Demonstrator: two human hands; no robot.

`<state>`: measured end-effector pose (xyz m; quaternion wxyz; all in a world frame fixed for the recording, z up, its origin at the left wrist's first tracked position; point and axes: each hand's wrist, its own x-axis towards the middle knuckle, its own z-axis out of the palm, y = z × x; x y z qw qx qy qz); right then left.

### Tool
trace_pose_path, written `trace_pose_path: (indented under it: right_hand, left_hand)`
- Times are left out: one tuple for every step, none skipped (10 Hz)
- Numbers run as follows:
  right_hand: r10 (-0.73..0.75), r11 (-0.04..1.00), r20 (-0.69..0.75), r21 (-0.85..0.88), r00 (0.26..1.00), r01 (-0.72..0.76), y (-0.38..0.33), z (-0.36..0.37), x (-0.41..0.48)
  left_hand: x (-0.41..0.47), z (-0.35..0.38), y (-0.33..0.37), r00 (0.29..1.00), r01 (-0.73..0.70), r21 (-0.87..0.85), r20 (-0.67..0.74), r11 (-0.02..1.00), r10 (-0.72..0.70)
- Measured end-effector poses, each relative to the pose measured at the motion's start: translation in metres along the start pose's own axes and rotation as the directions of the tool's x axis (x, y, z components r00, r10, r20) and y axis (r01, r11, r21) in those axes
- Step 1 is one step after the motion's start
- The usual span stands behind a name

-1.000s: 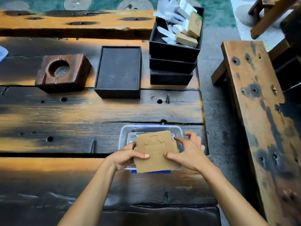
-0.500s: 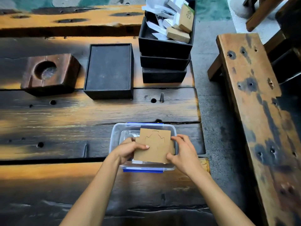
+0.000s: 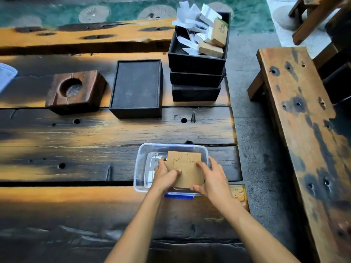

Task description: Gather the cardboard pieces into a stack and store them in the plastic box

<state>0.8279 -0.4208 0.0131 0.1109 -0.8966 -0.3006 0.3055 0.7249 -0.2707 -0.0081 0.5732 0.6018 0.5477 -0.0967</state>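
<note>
A stack of brown cardboard pieces (image 3: 187, 166), its top piece cut with a curved outline, sits inside the clear plastic box (image 3: 141, 164) with blue clips near the table's right front. My left hand (image 3: 165, 174) grips the stack's left edge, thumb on top. Along the right edge my right hand (image 3: 210, 179) holds the stack, fingers curled over the box's right rim. Both hands reach down into the box, and the stack's lower pieces are hidden under the top one.
Behind the box stand a shallow black tray (image 3: 136, 88) and a carved wooden block (image 3: 76, 91). Stacked black trays (image 3: 196, 76) at the back right hold paper and small cartons. A wooden bench (image 3: 305, 133) runs along the right. A clear lid (image 3: 6, 74) lies at the far left.
Both hands have moved the cardboard stack forward and down, from above the box's near edge into the box. The stack now lies lower and flatter.
</note>
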Motion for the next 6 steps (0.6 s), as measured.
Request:
trace_pose_path:
  right_hand:
    - [-0.022, 0.999, 0.004, -0.023, 1.0, 0.022, -0.002, -0.007, -0.003]
    - [-0.011, 1.0, 0.0, -0.028, 1.0, 0.011, -0.006, -0.014, -0.007]
    - [0.012, 1.0, 0.01, -0.009, 1.0, -0.012, -0.014, -0.021, -0.014]
    - [0.003, 0.999, 0.016, -0.039, 1.0, -0.002, -0.021, -0.026, -0.023]
    - [-0.009, 0.999, -0.015, -0.049, 1.0, 0.008, -0.031, -0.025, -0.04]
    - [-0.021, 0.997, -0.051, -0.072, 0.998, 0.017, -0.042, -0.02, -0.056]
  left_hand:
    - [-0.003, 0.001, 0.005, 1.0, 0.006, 0.015, 0.008, 1.0, -0.006]
    - [-0.007, -0.001, 0.006, 1.0, -0.012, 0.096, -0.006, 0.995, 0.013]
    - [-0.015, -0.009, 0.007, 0.998, -0.049, 0.128, -0.027, 0.991, 0.053]
    - [-0.03, -0.022, 0.001, 0.985, -0.156, 0.228, -0.038, 0.961, 0.17]
    - [-0.052, -0.037, -0.009, 0.949, -0.26, 0.436, -0.05, 0.861, 0.312]
    - [-0.068, -0.053, -0.024, 0.899, -0.291, 0.61, -0.09, 0.737, 0.429]
